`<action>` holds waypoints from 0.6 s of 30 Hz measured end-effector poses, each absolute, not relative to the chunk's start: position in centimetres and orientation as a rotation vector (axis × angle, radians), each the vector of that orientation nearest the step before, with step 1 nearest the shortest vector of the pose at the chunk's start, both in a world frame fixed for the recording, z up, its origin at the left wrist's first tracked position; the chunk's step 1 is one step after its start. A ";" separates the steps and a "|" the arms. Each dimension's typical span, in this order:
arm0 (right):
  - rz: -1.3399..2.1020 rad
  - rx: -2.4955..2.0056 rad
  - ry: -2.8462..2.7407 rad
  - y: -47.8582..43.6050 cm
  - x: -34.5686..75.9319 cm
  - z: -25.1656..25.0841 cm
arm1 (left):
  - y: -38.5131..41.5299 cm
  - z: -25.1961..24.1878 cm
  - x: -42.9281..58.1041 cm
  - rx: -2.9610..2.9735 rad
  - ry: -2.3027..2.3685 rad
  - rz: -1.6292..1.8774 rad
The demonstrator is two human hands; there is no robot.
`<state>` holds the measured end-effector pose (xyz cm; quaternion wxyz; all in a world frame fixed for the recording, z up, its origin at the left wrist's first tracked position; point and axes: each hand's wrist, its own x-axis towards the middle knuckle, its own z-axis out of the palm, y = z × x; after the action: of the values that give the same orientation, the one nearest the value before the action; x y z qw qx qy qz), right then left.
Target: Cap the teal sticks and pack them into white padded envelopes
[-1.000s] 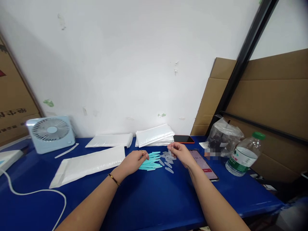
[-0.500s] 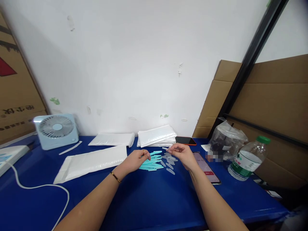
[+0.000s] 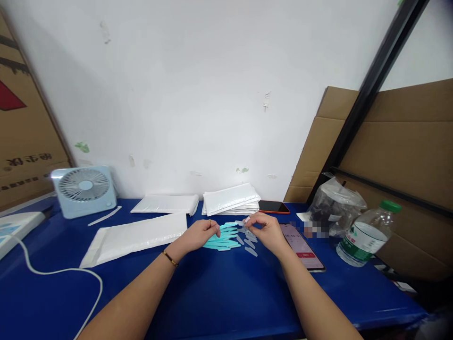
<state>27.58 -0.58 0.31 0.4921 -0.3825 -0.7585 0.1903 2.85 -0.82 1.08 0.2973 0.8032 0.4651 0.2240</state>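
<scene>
My left hand (image 3: 204, 233) is closed, thumb against the fingers. From its fingertips a slim turquoise eyebrow razor (image 3: 230, 224) points to the right, just over a pile of similar turquoise razors (image 3: 222, 244). In a pinch, my right hand (image 3: 266, 230) has a small translucent blade cap (image 3: 240, 223) at its fingertips, close to the razor's tip. More translucent caps (image 3: 251, 251) lie scattered on the blue table below that hand. The fingers partly hide both small pieces.
White padded mailers lie at left (image 3: 138, 238), with a folded stack (image 3: 231, 200) along the wall. A lit phone (image 3: 302, 250) rests beside my right wrist; a second phone (image 3: 274, 207) is behind. At right stand a bottle (image 3: 368, 233) and a bagged cup (image 3: 334, 205); at left, a fan (image 3: 85, 191).
My right hand has shifted slightly left, bringing the translucent cap closer to the turquoise razor's tip. My left hand stays almost in place. The whole view has moved slightly.
</scene>
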 end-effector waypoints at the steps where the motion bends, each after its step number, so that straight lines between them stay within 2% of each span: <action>1: 0.461 -0.926 -1.846 -0.7 27.5 0.3 | -0.8 1.1 2.9 2.134 1.233 0.592; 9: 0.634 -0.916 -1.989 -1.5 26.7 0.7 | -1.5 1.0 3.4 2.159 1.123 0.499; 15: 0.958 -0.979 -2.284 -2.3 27.7 1.6 | -2.5 1.1 3.4 2.330 0.994 0.287; 18: 0.886 -1.105 -2.329 -2.3 28.8 1.7 | -2.4 1.2 2.9 2.467 1.114 0.307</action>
<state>28.82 -2.26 1.72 0.2064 -0.3965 -0.8360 0.3182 2.87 -2.42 1.23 0.2070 0.8860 0.4001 0.1104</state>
